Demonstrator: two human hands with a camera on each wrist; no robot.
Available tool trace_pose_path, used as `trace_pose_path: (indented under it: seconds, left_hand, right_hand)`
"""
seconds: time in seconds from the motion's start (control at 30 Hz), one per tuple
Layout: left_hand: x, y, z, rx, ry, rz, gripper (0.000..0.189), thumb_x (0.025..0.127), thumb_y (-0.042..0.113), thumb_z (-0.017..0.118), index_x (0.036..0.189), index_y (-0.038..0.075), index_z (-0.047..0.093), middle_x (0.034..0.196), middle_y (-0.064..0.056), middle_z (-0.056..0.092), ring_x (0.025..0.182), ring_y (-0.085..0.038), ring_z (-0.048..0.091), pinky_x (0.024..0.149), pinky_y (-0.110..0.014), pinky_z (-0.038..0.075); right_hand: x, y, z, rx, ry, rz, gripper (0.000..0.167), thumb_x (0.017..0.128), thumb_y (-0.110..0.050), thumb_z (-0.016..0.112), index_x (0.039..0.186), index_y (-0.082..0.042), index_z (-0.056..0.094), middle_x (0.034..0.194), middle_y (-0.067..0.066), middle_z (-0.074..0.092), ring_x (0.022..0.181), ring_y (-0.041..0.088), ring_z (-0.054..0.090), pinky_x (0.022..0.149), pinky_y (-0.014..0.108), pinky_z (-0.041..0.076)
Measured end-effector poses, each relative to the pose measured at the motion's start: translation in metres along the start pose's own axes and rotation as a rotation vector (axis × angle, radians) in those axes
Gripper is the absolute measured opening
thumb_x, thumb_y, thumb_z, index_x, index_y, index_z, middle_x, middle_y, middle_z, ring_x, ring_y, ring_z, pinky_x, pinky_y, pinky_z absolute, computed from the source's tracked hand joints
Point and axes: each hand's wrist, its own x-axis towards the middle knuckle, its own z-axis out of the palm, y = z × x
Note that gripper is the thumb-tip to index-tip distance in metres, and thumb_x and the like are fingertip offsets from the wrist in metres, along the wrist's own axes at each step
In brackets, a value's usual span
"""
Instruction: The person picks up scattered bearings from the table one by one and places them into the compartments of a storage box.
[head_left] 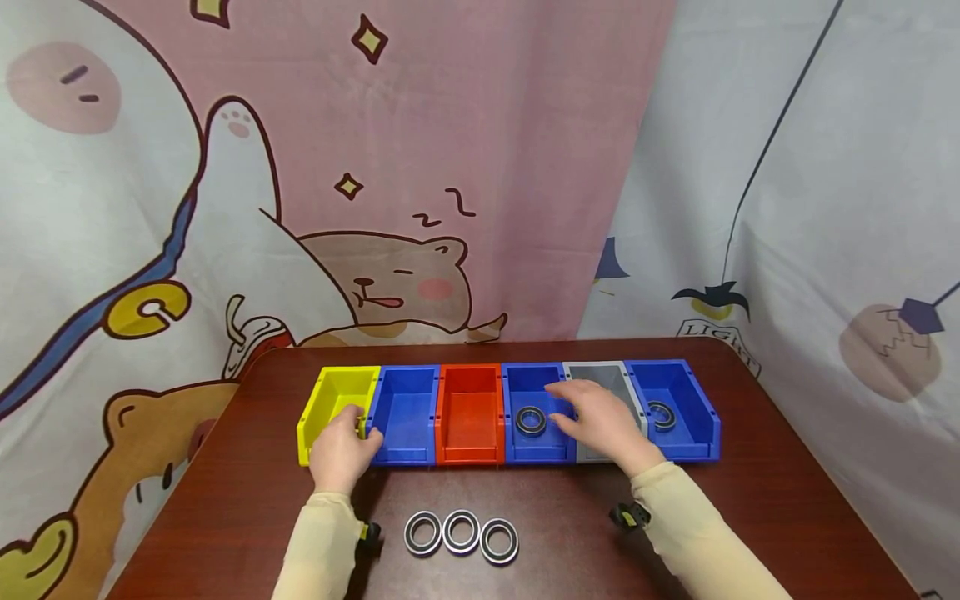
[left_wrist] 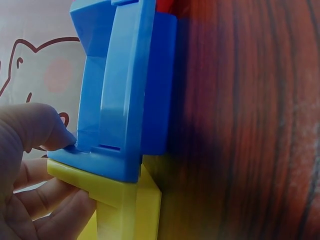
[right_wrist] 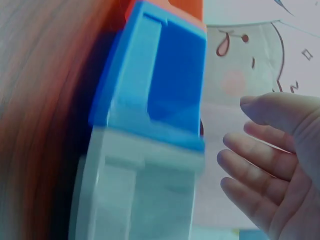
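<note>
My left hand (head_left: 343,452) is at the left end of a row of joined plastic bins. It pinches the adjoining walls of the yellow bin (head_left: 351,382) and the blue bin (head_left: 408,408) beside it, thumb on the blue side, fingers on the yellow. Over the grey bin (head_left: 609,377) hovers my right hand (head_left: 600,418), fingers parted and nothing between them. Its fingertips point toward another blue bin (head_left: 531,385), where a bearing (head_left: 531,409) lies. A second bearing (head_left: 662,405) leans inside the rightmost blue bin (head_left: 686,412).
Three bearings lie side by side on the dark wooden table (head_left: 555,533) in front of the bins: a left bearing (head_left: 423,550), a middle bearing (head_left: 461,548) and a right bearing (head_left: 498,559). A red bin (head_left: 471,417) sits mid-row. Printed curtains (head_left: 525,167) hang behind.
</note>
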Motion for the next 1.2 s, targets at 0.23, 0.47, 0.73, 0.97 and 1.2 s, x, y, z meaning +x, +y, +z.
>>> trace_pose_path:
  seconds: [0.23,0.47,0.73,0.97,1.2]
  left_hand:
    - [0.000,0.000,0.001,-0.001,0.008,0.004,0.045,0.082,0.024,0.072,0.118,-0.002,0.062,0.102,-0.021,0.069,0.082,-0.036,0.063,0.073,-0.055,0.051]
    - [0.000,0.001,0.001,-0.001,-0.002,0.006,0.046,0.083,0.024,0.072,0.119,-0.002,0.061,0.103,-0.021,0.069,0.082,-0.036,0.063,0.074,-0.055,0.052]
    - [0.000,0.000,0.001,0.006,-0.006,0.001,0.047,0.083,0.024,0.072,0.119,-0.003,0.061,0.104,-0.022,0.068,0.084,-0.036,0.063,0.076,-0.055,0.052]
    - [-0.003,0.001,0.001,0.005,-0.004,0.007,0.047,0.083,0.023,0.071,0.121,-0.004,0.061,0.106,-0.023,0.068,0.085,-0.037,0.063,0.076,-0.056,0.052]
    - [-0.004,0.000,-0.001,0.005,-0.017,0.035,0.048,0.087,0.023,0.069,0.125,-0.004,0.059,0.114,-0.025,0.066,0.094,-0.040,0.064,0.079,-0.059,0.051]
  right_hand:
    - [-0.022,0.029,-0.019,0.001,0.074,0.081,0.046,0.087,-0.019,0.076,0.129,-0.005,0.064,0.123,0.015,0.066,0.108,0.033,0.063,0.086,0.052,0.053]
    - [-0.043,0.061,-0.039,-0.036,0.129,0.221,0.048,0.089,-0.018,0.072,0.132,-0.001,0.059,0.126,0.023,0.062,0.118,0.043,0.053,0.093,0.061,0.045]
    - [-0.062,0.095,-0.047,-0.072,0.195,0.348,0.052,0.090,-0.016,0.069,0.135,0.005,0.053,0.126,0.030,0.058,0.117,0.049,0.049,0.093,0.066,0.042]
    - [-0.074,0.116,-0.047,-0.086,0.192,0.453,0.057,0.090,-0.017,0.067,0.137,0.007,0.048,0.132,0.035,0.050,0.120,0.054,0.043,0.095,0.068,0.038]
    - [-0.082,0.129,-0.046,-0.063,0.148,0.511,0.061,0.091,-0.019,0.066,0.139,0.010,0.043,0.134,0.038,0.045,0.120,0.056,0.041,0.096,0.069,0.036]
